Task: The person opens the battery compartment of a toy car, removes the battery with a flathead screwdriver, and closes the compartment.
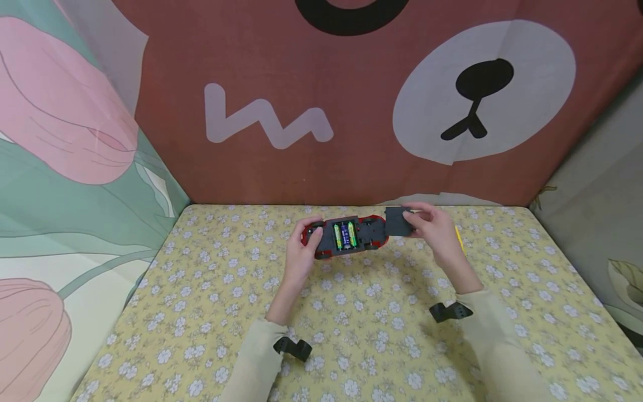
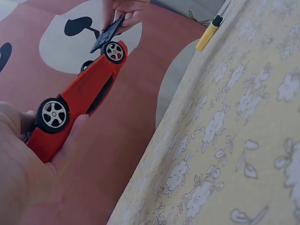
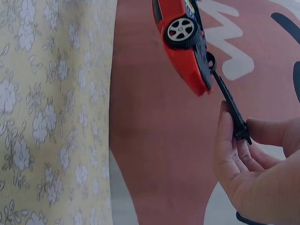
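Note:
A red toy car (image 2: pixel 89 89) is held upside down above the table, its black underside facing up in the head view. My left hand (image 1: pixel 301 245) grips one end of it, thumb on the underside and fingers beneath. In the car's uncovered battery compartment lie several batteries (image 1: pixel 345 235), green and dark blue. At the car's other end my right hand (image 1: pixel 436 231) pinches a flat black battery cover (image 1: pixel 398 221) between thumb and fingers. Seen from the right wrist, the cover (image 3: pixel 233 108) tilts, with its far edge close to the car's end.
A floral yellow cloth (image 1: pixel 211 312) covers the table. On it, behind my right wrist, lies a yellow-handled tool (image 2: pixel 209 33) with a black collar, probably a screwdriver. A brown fabric backdrop (image 1: pixel 261 173) with a bear print rises at the table's far edge.

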The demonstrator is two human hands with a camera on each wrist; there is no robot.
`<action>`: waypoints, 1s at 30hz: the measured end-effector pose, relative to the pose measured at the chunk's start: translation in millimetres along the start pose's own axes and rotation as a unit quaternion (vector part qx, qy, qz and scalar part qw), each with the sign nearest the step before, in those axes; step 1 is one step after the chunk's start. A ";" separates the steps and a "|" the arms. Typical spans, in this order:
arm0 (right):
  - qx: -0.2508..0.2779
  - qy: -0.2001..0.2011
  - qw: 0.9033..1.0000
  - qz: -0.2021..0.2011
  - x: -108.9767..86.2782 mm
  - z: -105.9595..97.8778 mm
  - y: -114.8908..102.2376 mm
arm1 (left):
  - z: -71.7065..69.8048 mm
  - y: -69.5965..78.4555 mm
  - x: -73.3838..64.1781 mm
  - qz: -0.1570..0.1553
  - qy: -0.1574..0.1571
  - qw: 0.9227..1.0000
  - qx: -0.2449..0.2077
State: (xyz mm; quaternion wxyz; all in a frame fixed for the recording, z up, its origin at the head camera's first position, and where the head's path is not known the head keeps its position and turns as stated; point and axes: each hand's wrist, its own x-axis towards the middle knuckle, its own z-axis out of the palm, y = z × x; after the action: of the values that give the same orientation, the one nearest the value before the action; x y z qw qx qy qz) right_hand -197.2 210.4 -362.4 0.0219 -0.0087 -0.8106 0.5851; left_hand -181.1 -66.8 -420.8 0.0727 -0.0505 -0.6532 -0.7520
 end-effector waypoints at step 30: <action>0.010 0.009 0.999 0.029 17.6 -24.9 37.5 | -4.0 0.6 0.6 -0.008 -0.028 1.000 -0.010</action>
State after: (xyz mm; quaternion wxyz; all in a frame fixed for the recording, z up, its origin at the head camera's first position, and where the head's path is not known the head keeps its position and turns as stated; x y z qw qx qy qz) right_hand -214.1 246.6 -389.6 0.0122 -0.0372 -0.8037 0.5938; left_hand -181.5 -71.0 -420.6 0.0479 -0.0666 -0.6477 -0.7575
